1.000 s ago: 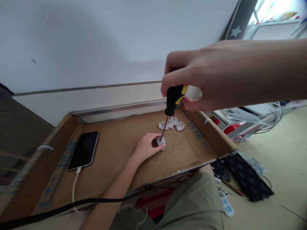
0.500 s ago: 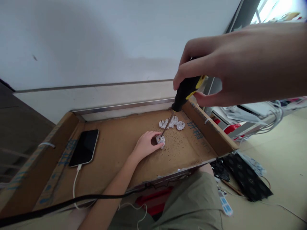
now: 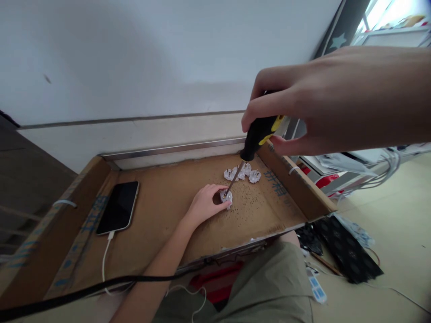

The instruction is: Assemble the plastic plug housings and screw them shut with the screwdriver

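My left hand (image 3: 205, 205) pinches a small clear plastic plug piece (image 3: 226, 198) between thumb and fingers, against the cardboard tray floor. Above it, my right hand (image 3: 289, 105) grips the black and yellow handle of a screwdriver (image 3: 253, 140). The shaft slants down to the left, and its tip meets the top of the plug piece. Just behind, several similar clear pieces with metal pins (image 3: 255, 176) lie in a cluster. Small dark specks are scattered on the cardboard around the held piece.
The cardboard tray (image 3: 161, 211) has raised sides. A phone (image 3: 118, 207) with a white cable lies at its left. A black cable (image 3: 134, 278) crosses the front edge. Behind stands a white wall (image 3: 134, 67). Black packaging (image 3: 346, 249) lies on the floor at right.
My right hand and the screwdriver handle have moved slightly down, and the shaft is a little less upright. My left hand keeps its hold on the plug piece.
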`<control>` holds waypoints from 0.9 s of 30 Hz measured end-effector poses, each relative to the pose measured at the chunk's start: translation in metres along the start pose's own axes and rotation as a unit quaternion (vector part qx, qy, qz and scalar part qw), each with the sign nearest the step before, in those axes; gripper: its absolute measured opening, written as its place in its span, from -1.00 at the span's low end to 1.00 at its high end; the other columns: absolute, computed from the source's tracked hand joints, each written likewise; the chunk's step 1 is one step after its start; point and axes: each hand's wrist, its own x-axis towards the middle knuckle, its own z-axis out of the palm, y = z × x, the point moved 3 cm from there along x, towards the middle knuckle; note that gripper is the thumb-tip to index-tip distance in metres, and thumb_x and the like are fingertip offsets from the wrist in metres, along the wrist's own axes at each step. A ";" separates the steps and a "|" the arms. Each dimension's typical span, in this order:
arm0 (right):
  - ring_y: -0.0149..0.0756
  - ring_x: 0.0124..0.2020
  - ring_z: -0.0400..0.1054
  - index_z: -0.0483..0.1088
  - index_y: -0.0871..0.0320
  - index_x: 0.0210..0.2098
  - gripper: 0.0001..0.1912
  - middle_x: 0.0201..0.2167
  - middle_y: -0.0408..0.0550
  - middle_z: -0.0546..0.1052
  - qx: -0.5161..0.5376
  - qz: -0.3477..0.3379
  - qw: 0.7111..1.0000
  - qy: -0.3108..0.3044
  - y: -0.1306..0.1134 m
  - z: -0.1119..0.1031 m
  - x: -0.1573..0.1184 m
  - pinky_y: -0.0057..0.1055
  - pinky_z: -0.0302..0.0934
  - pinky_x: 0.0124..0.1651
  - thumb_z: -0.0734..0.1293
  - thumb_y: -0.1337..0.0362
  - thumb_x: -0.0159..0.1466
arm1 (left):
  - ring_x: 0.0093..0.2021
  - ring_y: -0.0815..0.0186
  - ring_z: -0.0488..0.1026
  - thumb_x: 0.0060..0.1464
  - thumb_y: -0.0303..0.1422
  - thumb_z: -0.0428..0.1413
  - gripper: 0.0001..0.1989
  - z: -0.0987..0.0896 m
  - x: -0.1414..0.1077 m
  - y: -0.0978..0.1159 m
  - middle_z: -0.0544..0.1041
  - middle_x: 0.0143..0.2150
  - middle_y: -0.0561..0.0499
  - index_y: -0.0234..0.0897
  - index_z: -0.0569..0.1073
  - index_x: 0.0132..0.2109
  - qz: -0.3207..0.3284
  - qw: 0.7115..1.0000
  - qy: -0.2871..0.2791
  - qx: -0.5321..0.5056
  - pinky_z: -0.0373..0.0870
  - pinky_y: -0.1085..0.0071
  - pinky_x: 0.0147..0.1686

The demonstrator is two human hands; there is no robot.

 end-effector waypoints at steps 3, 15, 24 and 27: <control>-0.81 -0.73 -0.16 0.39 -0.09 -0.20 -0.57 -0.33 -0.35 0.32 -0.035 -0.015 0.999 0.017 0.001 0.000 -0.001 -0.72 -0.31 -0.73 0.42 0.03 -0.09 | -0.10 0.24 0.42 -0.03 -0.19 0.19 -0.62 0.000 0.000 0.000 0.50 -0.11 0.03 -0.16 0.41 -0.04 -0.002 1.000 -0.002 0.001 0.34 0.28 -0.05; -0.84 -0.72 -0.25 0.42 -0.10 -0.22 -0.57 -0.29 -0.37 0.33 -0.074 0.003 0.997 -0.002 -0.002 -0.004 -0.002 -0.70 -0.41 -0.68 0.39 -0.01 -0.10 | -0.11 0.23 0.42 -0.03 -0.19 0.19 -0.62 -0.001 0.000 0.002 0.51 -0.12 0.02 -0.16 0.42 -0.05 -0.005 1.000 -0.003 -0.004 0.35 0.27 -0.06; -0.66 -0.41 0.38 0.39 -0.09 -0.15 -0.55 -0.22 -0.33 0.35 -0.083 0.003 0.995 0.063 0.000 -0.007 -0.014 -0.81 -0.53 -0.63 0.27 0.00 -0.04 | -0.11 0.22 0.42 -0.02 -0.17 0.19 -0.63 0.000 0.000 0.000 0.50 -0.12 0.01 -0.17 0.43 -0.06 -0.003 1.000 -0.008 0.000 0.34 0.26 -0.05; -0.48 -0.15 0.38 0.42 -0.06 -0.14 -0.52 -0.21 -0.33 0.36 -0.048 0.039 0.995 0.072 0.008 -0.013 -0.012 -0.90 -0.44 -0.59 0.26 0.01 -0.06 | -0.07 0.23 0.40 0.00 -0.17 0.18 -0.62 -0.003 0.000 0.001 0.49 -0.09 0.00 -0.17 0.42 -0.03 0.008 1.000 0.025 0.004 0.33 0.26 -0.01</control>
